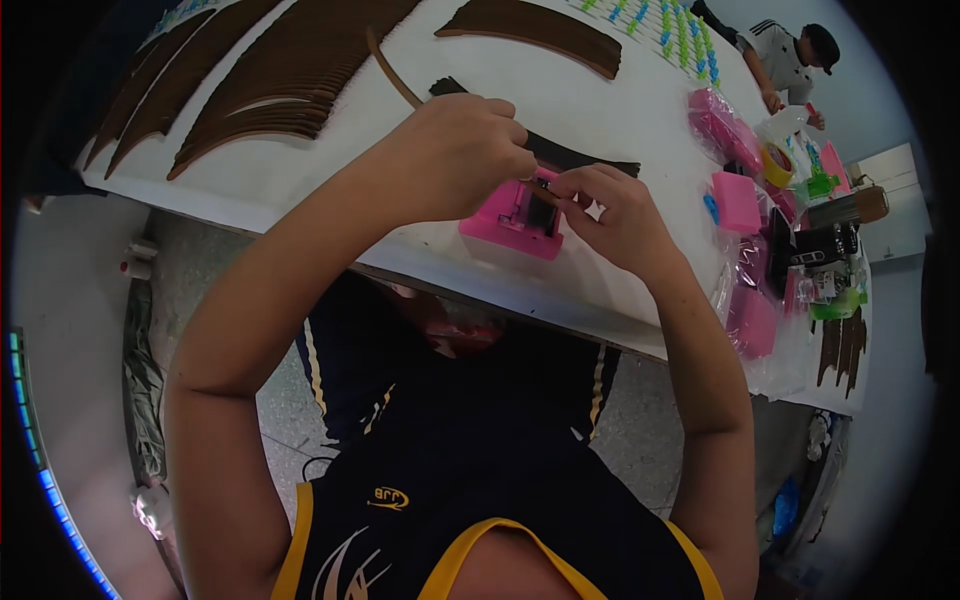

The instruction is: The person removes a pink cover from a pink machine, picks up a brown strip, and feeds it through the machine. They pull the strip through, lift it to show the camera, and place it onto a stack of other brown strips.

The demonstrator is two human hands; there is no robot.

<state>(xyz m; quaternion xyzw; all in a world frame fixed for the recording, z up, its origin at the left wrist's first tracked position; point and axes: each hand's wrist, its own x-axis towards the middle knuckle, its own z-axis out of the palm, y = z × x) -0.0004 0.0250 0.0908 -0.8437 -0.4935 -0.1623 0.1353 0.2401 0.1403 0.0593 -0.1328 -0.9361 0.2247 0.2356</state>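
A pink device (pixel 515 228) with a dark middle part stands near the table's front edge. Above it, my left hand (pixel 465 150) is closed on a thin brown strip (pixel 392 72), whose curved end sticks out behind the hand. The strip's other end shows between my two hands, over the pink device. My right hand (pixel 610 212) pinches that end between thumb and fingers. Behind both hands a dark curved bundle of strips (pixel 575 155) lies on the white table, partly hidden by my left hand.
Brown strips (pixel 270 85) lie in rows at the left, with another bundle (pixel 535 35) at the back. Pink packets (pixel 738 203), yellow tape (pixel 777 165) and a dark roll (pixel 848 207) crowd the right. Another person (pixel 785 60) in a black cap works at the far right.
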